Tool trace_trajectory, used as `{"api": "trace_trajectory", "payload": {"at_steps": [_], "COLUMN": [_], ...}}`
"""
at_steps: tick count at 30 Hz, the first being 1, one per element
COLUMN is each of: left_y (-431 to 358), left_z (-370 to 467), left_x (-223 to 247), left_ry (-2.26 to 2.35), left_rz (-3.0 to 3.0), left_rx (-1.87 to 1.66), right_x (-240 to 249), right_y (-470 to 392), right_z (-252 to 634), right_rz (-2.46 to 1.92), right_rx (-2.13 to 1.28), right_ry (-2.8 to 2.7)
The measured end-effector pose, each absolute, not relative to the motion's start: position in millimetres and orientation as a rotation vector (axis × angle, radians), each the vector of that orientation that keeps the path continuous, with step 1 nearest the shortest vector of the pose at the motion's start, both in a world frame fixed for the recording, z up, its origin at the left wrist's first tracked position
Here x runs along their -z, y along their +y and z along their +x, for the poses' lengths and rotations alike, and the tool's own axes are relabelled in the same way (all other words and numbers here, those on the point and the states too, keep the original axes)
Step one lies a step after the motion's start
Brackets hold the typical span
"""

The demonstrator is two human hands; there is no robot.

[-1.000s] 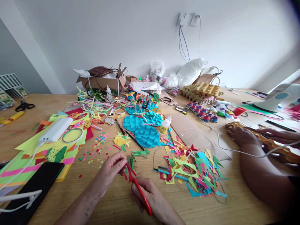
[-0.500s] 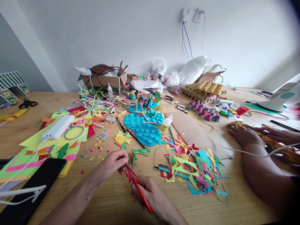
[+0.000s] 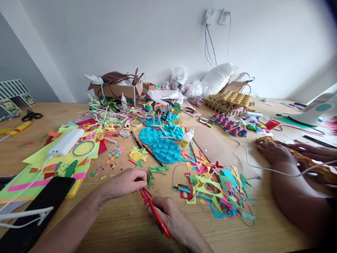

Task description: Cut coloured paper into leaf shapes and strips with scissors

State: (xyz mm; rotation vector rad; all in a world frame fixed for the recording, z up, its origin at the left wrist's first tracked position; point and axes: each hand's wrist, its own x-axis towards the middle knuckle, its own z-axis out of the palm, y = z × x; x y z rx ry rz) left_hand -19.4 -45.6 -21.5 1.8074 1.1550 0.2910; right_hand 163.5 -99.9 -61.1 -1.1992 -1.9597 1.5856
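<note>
My right hand (image 3: pixel 170 214) grips a pair of red-handled scissors (image 3: pixel 161 221), its blades pointing up and left. Beside the blades hangs a small piece of red paper (image 3: pixel 145 199). My left hand (image 3: pixel 134 181) is closed at the scissors' tips, fingers pinched on the red paper and partly hiding it. Just beyond my hands lie narrow green paper strips (image 3: pixel 158 169). A yellow paper fish (image 3: pixel 138 155) rests farther off, near round blue woven-paper pieces (image 3: pixel 165 151). A glue bottle (image 3: pixel 187 138) stands at their right edge.
Colourful paper scraps (image 3: pixel 221 189) are heaped at my right. Leftward are a black phone (image 3: pixel 39 214), a white power bank (image 3: pixel 65 142) and stacked coloured paper (image 3: pixel 28 186). A co-worker's hands (image 3: pixel 276 154) are on egg-carton pieces at far right, with a white cable (image 3: pixel 263 171) crossing there.
My left hand has shifted slightly to the right and its fingers have turned over the red paper. The scissors have barely moved.
</note>
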Motion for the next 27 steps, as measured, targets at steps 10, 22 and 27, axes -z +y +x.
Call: {"api": "trace_trajectory", "payload": {"at_steps": [10,22,27], "left_y": [-39.9,-38.1,-37.0], "left_z": [-17.5,-18.1,-18.8], "left_x": [16.8,29.2,36.8], "left_ry": [1.105,1.160,1.180], "left_rz": [1.887,1.787,1.696], "left_rx": [-0.163,-0.251,-0.353], "right_x": [62.7,64.0,60.3], "right_y": [-98.4,-95.4,-92.5], "right_z": [165.2,164.1,162.0], "right_rz": [-1.256,-1.353,-1.405], "right_rx": [-1.463,-1.257,-1.196], "right_ry": [-2.094,-2.237,-2.312]}}
